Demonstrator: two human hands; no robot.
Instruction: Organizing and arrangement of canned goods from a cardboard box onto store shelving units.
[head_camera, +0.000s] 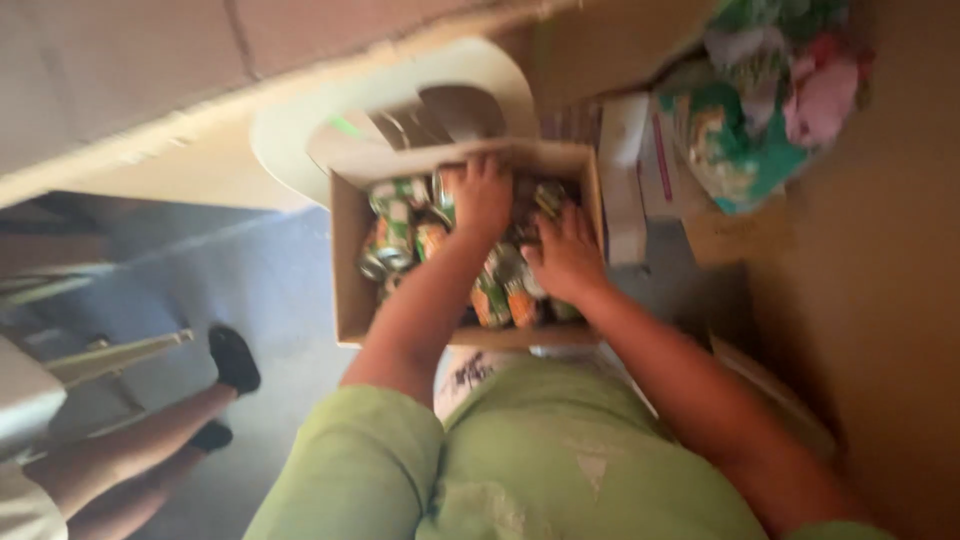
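Two hands are down in a brown cardboard box (350, 260) full of cans (395, 235). The left hand (482, 195) lies flat on the cans, its grip loose. The right hand (566, 252) rests on cans just beside it; I cannot tell its grip. Someone's legs (150, 440) are far left.

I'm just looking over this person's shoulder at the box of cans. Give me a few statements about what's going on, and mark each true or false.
1. Both hands are inside the cardboard box. True.
2. The box holds glass bottles. False: it holds drink cans, mostly green and orange.
3. The left hand rests on top of the cans. True.
4. The right hand is lifting a can high above the box. False: it lies low among the cans.
5. Another person's legs show at lower left. True.
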